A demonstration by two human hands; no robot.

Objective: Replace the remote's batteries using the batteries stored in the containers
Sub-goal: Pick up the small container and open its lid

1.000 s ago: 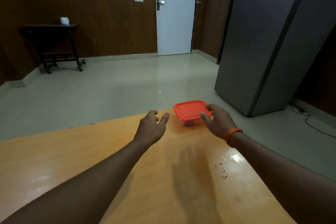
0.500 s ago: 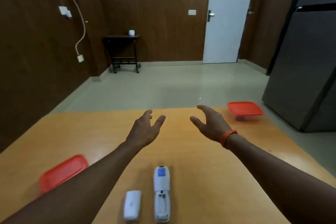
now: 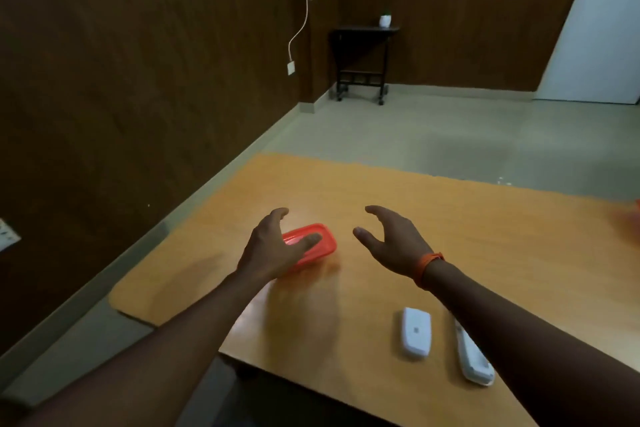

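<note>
Though blurred, one container [image 3: 325, 242], one remote [image 3: 473, 360]

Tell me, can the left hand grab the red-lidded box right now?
Probably yes. The left hand is open right over the near end of the red-lidded box, thumb across the lid, with nothing between them. Whether it touches yet is unclear.
</note>
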